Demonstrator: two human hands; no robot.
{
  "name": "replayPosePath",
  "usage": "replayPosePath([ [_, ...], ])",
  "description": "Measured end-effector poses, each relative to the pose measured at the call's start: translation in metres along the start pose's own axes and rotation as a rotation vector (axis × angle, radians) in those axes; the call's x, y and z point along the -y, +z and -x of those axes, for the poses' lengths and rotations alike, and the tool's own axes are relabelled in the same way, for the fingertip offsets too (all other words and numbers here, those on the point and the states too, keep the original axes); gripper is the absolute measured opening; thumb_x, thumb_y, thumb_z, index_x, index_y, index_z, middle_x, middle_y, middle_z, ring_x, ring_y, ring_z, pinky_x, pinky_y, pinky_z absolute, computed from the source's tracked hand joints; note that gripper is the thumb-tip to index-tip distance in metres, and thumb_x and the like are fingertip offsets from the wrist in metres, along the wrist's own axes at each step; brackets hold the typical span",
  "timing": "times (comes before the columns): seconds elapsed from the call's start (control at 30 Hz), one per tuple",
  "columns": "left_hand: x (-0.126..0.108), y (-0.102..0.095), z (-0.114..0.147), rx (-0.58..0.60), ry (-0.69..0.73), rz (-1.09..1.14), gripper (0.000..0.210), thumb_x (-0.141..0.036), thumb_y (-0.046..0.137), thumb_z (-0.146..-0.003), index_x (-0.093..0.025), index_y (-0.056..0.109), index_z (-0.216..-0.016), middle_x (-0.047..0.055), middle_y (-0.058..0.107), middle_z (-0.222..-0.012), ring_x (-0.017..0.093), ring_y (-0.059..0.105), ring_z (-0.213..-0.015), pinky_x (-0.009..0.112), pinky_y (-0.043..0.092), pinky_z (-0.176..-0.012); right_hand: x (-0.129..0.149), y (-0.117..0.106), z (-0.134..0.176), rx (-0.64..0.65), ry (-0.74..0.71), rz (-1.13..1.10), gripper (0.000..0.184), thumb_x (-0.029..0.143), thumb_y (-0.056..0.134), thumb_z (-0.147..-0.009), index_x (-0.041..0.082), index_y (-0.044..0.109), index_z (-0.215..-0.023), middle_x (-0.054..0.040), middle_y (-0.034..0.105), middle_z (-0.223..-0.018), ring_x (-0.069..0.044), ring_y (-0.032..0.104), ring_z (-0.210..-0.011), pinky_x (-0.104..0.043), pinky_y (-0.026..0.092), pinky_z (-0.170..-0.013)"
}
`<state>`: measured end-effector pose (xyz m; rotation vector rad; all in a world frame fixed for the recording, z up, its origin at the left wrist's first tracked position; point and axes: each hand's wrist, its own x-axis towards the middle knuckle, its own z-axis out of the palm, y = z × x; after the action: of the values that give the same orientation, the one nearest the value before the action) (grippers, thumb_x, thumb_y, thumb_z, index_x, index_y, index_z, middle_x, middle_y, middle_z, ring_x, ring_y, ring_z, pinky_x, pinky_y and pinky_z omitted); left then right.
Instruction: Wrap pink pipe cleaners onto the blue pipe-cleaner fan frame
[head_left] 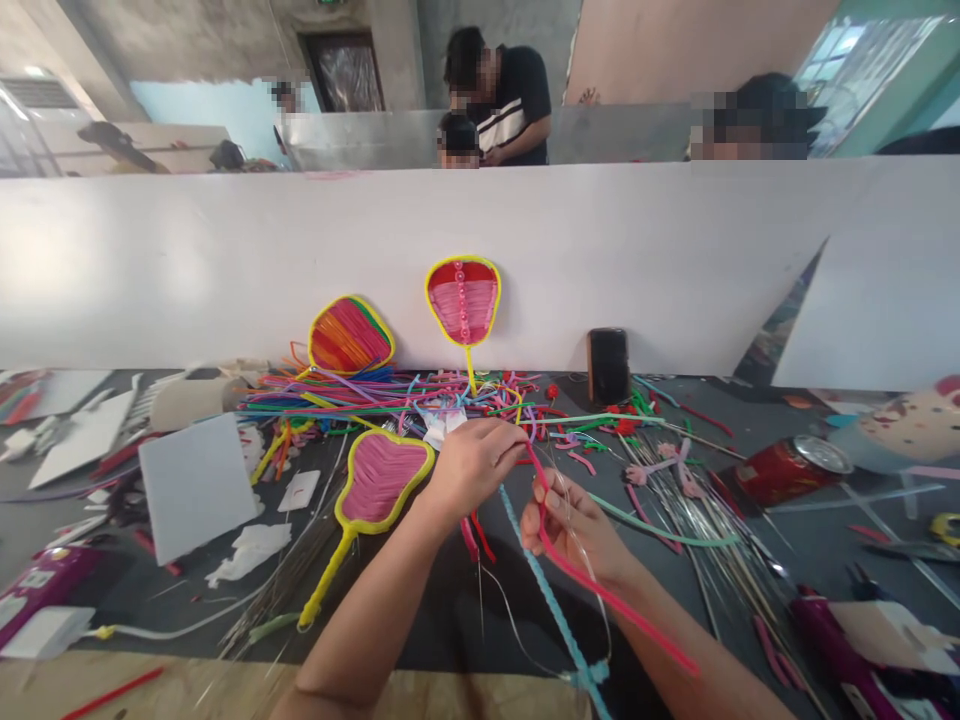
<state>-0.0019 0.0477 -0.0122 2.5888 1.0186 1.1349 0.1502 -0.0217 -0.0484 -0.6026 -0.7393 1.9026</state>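
Observation:
A bright pink pipe cleaner [619, 598] runs between my hands, its free end trailing down to the right over my right forearm. My left hand [480, 462] pinches its upper end. Lower down, my right hand [574, 520] is closed round the same pipe cleaner with thumb and fingers. A thin silvery wire [602, 612] loops beside my right hand; I cannot tell if it is held. Below my hands hangs a twisted light blue pipe cleaner strand [546, 592]. Left of my left arm lies a yellow-rimmed fan shape [386, 475] filled with pink strands.
Two more yellow-rimmed fans [351, 335] [463, 300] lean on the white partition [187, 260]. Coloured pipe cleaners [337, 393] lie in a heap. Metal wires [690, 535], a red can [787, 470], a phone [609, 365], a white square [197, 487] and purple glue guns [49, 585] surround me.

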Motion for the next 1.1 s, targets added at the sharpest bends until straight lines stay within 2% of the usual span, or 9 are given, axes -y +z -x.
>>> replayPosePath([
  [0.13,0.000,0.004,0.002,-0.038,0.079,-0.091,0.014,-0.019,0.050,-0.088,-0.018,0.063,-0.083,0.002,0.069,-0.075,0.014,0.062,-0.070,0.025,0.045,-0.068,-0.002,0.007,0.000,-0.008,-0.024,-0.059,0.033,0.043,0.074,-0.073,0.021,0.050,-0.077,0.0023,0.064,-0.058,-0.012,0.060,-0.050,-0.019,0.037,-0.045],
  [0.23,0.000,0.007,0.003,-0.029,0.063,-0.027,0.015,-0.018,0.050,-0.088,-0.017,0.065,-0.083,0.003,0.070,-0.075,0.014,0.063,-0.069,0.024,0.046,-0.065,-0.001,0.018,-0.002,-0.041,-0.059,-0.081,0.029,0.040,0.073,-0.075,0.021,0.050,-0.077,0.0018,0.065,-0.063,-0.011,0.059,-0.054,-0.019,0.037,-0.048],
  [0.43,-0.002,0.011,0.007,0.027,-0.240,0.342,0.012,-0.021,0.057,-0.083,-0.018,0.069,-0.081,0.001,0.071,-0.077,0.012,0.065,-0.068,0.020,0.047,-0.063,0.005,0.038,-0.004,-0.058,-0.050,0.023,0.024,0.031,0.073,-0.074,0.020,0.052,-0.077,0.0018,0.061,-0.067,-0.009,0.054,-0.058,-0.020,0.037,-0.053],
  [0.57,-0.007,0.010,0.012,-0.001,-0.404,0.525,0.015,-0.027,0.060,-0.080,-0.015,0.067,-0.074,0.001,0.067,-0.066,0.011,0.060,-0.061,0.019,0.045,-0.056,0.004,0.030,0.002,-0.100,-0.070,0.271,0.021,0.036,0.064,-0.081,0.018,0.054,-0.078,0.0048,0.052,-0.057,-0.008,0.043,-0.051,-0.021,0.032,-0.051],
  [0.7,-0.009,0.004,0.019,0.032,-0.461,0.642,0.016,-0.025,0.058,-0.078,-0.013,0.066,-0.070,0.001,0.065,-0.061,0.010,0.057,-0.056,0.018,0.042,-0.052,0.009,0.018,0.015,-0.135,-0.154,0.747,0.021,0.037,0.053,-0.088,0.019,0.054,-0.078,0.0056,0.044,-0.057,-0.009,0.038,-0.051,-0.023,0.029,-0.049],
  [0.77,-0.009,0.001,0.023,0.051,-0.466,0.652,0.016,-0.024,0.058,-0.077,-0.013,0.067,-0.070,0.002,0.065,-0.063,0.010,0.057,-0.057,0.018,0.042,-0.053,0.016,0.015,0.022,-0.129,-0.247,1.029,0.018,0.034,0.048,-0.090,0.020,0.055,-0.080,0.0038,0.046,-0.061,-0.011,0.041,-0.054,-0.023,0.031,-0.051],
  [0.87,-0.010,-0.001,0.029,0.098,-0.515,0.730,0.017,-0.026,0.060,-0.075,-0.012,0.066,-0.070,0.003,0.065,-0.062,0.010,0.055,-0.054,0.018,0.040,-0.050,0.028,0.011,0.029,-0.108,-0.452,1.341,0.013,0.026,0.046,-0.091,0.021,0.057,-0.086,-0.0006,0.057,-0.074,-0.014,0.051,-0.066,-0.026,0.039,-0.063],
  [0.97,-0.014,-0.001,0.033,0.170,-0.613,0.931,0.023,-0.034,0.066,-0.073,-0.011,0.064,-0.069,0.002,0.062,-0.056,0.009,0.052,-0.047,0.018,0.039,-0.046,0.041,0.007,0.030,-0.119,-0.578,1.499,0.012,0.024,0.047,-0.091,0.023,0.058,-0.087,-0.0030,0.060,-0.077,-0.018,0.056,-0.073,-0.030,0.043,-0.070],
  [1.1,-0.022,-0.001,0.036,0.211,-0.720,1.216,0.033,-0.040,0.077,-0.063,-0.012,0.061,-0.066,0.002,0.062,-0.057,0.013,0.060,-0.049,0.023,0.047,-0.050,0.055,0.001,0.026,-0.155,-0.550,1.516,0.013,0.029,0.048,-0.091,0.024,0.059,-0.085,-0.0044,0.063,-0.078,-0.020,0.057,-0.074,-0.032,0.044,-0.071],
])
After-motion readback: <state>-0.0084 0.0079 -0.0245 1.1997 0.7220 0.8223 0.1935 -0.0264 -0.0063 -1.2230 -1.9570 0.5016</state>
